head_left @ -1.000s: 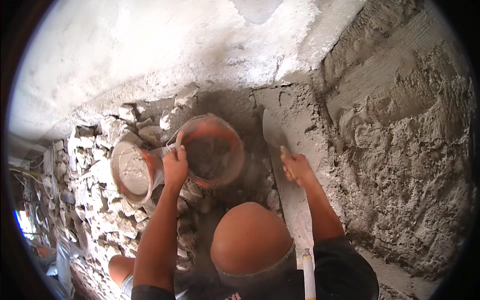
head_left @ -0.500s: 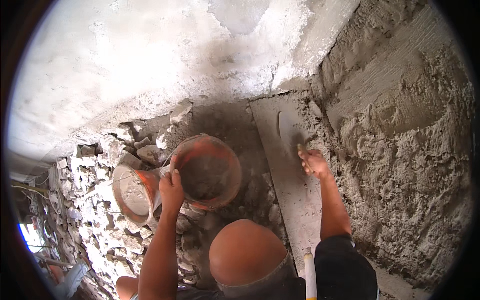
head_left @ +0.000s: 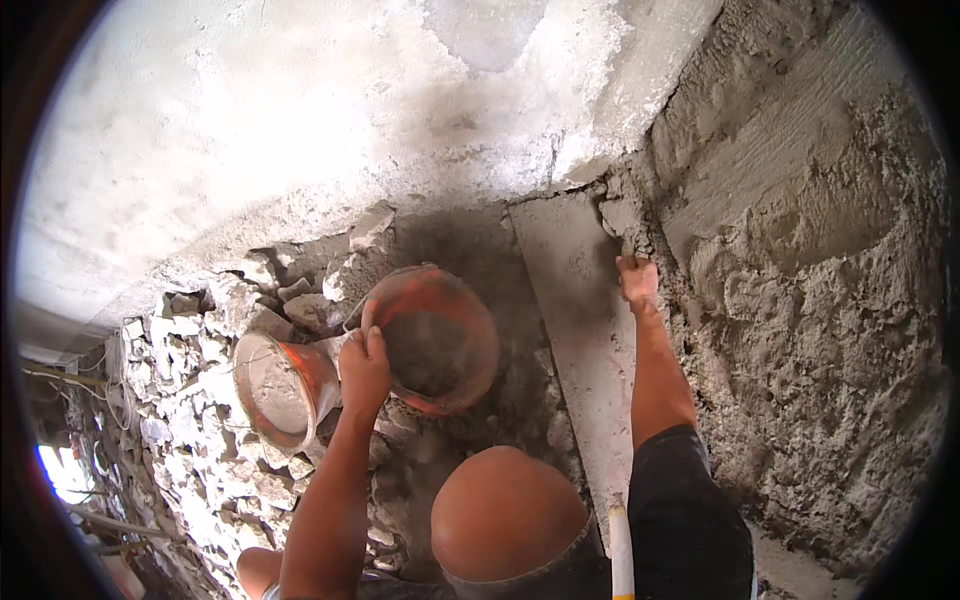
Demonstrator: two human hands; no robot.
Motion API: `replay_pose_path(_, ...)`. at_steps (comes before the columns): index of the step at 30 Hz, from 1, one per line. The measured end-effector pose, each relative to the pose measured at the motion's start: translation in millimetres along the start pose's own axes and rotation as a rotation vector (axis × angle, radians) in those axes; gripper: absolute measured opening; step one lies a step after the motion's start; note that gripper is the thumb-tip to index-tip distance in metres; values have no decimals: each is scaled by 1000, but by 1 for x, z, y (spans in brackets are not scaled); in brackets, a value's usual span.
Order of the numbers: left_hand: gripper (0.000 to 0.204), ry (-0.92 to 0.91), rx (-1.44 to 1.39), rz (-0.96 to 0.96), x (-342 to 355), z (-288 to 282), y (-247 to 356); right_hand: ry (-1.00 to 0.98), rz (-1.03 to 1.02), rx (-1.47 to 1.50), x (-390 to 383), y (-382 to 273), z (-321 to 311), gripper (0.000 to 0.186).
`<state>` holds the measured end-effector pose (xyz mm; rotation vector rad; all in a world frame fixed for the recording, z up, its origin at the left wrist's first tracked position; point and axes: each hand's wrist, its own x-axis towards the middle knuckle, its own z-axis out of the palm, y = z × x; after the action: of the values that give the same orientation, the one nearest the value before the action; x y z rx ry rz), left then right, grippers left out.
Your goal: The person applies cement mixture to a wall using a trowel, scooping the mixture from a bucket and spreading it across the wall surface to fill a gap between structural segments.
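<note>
My left hand (head_left: 365,370) is closed on the rim of an orange, mortar-caked bucket (head_left: 483,370), whose open mouth faces up toward me. The inside is dark, with grey residue. Out to the right, my right hand (head_left: 638,284) is closed, reaching over the long pale board (head_left: 592,370) along its right edge. A trowel (head_left: 622,225) appears to project from this fist, its blade hard to tell from the grey mortar around it. The fist is close to the rough mortar strip between the board and the right wall.
A second orange bucket (head_left: 275,395) holding grey mortar stands left of the first. Broken stones (head_left: 210,400) lie around it. A smooth whitish surface (head_left: 300,120) spans the far side; a rough mortar-covered wall (head_left: 810,330) rises right. My bent knee (head_left: 510,515) and a white tube (head_left: 620,550) are near.
My right hand has moved farther away, to the mortar at the board's right edge; the trowel blade no longer lies over the board. My left hand still grips the bucket.
</note>
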<state>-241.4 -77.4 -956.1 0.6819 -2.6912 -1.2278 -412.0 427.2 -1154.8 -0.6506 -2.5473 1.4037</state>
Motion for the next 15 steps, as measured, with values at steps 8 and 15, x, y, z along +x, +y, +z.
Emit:
replay_pose_path(8,39,66,39,70,3,8,17,-156,-228,-339,-156,-158,-80,31)
replay_pose_path(15,40,39,52,36,-4,9,20,-347,-642,-308,-212,-132,-39,27)
